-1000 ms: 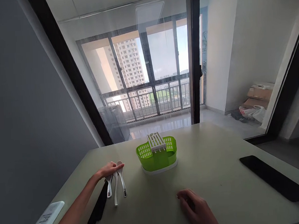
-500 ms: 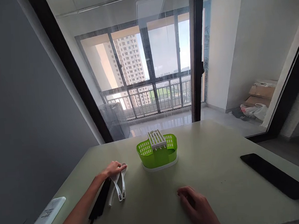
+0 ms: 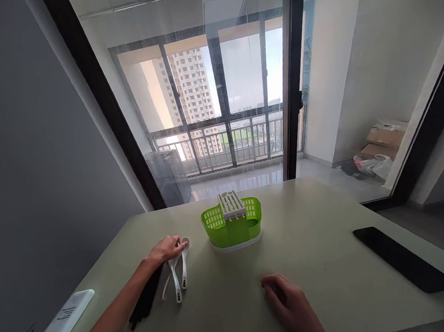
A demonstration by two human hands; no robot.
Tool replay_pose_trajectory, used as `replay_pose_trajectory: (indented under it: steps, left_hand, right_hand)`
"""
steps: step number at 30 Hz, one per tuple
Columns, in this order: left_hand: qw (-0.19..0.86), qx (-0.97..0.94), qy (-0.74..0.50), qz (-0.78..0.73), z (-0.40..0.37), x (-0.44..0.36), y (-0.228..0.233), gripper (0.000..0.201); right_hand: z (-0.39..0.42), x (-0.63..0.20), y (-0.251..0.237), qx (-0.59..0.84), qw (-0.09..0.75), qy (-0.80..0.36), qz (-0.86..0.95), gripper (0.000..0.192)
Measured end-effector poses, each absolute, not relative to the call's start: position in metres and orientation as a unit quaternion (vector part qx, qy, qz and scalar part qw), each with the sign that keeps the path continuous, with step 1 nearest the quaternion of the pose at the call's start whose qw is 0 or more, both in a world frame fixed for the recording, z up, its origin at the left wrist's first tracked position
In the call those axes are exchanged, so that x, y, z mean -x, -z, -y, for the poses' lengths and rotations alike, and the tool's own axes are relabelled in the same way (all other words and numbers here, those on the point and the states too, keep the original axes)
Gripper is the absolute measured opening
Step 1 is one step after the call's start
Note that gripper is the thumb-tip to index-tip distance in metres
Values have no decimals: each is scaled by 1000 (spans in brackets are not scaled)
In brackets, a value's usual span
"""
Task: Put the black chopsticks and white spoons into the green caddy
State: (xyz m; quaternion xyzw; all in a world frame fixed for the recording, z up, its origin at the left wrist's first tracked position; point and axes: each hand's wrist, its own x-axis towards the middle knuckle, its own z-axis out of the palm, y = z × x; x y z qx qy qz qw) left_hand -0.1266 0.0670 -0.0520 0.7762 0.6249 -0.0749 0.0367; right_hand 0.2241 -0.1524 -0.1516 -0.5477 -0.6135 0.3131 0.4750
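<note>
The white spoons [image 3: 184, 264] lie at the near left of the table [image 3: 315, 215], handles fanned toward me, bowls at the far end. My left hand [image 3: 166, 250] is half-closed over that end, palm down, thumb reaching the rightmost bowl; I can't tell whether it grips or only presses. To handle them well, I'd gather the bowls evenly under thumb and fingers, so no handle splays, and leave the black chopsticks [image 3: 150, 293] just left of them undisturbed. My left forearm slants in from the lower left, crossing above the chopsticks. The green basket [image 3: 235, 234] stands beyond, to the right. Nearer me, my right hand [image 3: 287, 302] rests loosely curled, with nothing visible in it.
</note>
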Motion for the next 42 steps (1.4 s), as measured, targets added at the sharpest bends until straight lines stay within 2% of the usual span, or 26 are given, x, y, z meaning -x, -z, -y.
replay_pose_trajectory:
  steps: [5,10,13,15,17,22,27,31,35,42]
  left_hand:
    - [-4,-763,87,-641,-65,117,29,50]
    - [-77,-773,17,-630,-58,83,3,43]
    - [-109,-806,-87,-575,-44,41,-15,37]
    - [-117,-837,-258,-469,-29,7,-25,34]
    - [-106,-849,-336,-394,-11,-27,-30,32]
    - [-109,-883,-277,-362,13,-86,-9,59]
    - [-180,-875,-223,-390,-11,-89,13,45]
    - [-198,-860,-201,-425,-46,-52,4,40]
    - [-158,-826,-167,-514,-82,4,-11,42]
    - [-124,-829,-149,-525,-104,88,-30,44]
  right_hand:
    - [152,-224,154,550,478,-307,612,28]
    - [153,-225,154,543,480,-307,617,25]
    - [153,-224,153,543,483,-304,616,26]
    - [153,-224,153,543,484,-305,614,27]
    - [152,-224,153,543,486,-306,613,26]
    - [153,-224,155,541,487,-306,614,25]
    - [153,-225,154,541,488,-306,613,28]
    - [153,-226,154,538,488,-312,612,31]
    - [153,-226,157,541,489,-312,609,30]
    - [153,-224,158,534,492,-319,610,28]
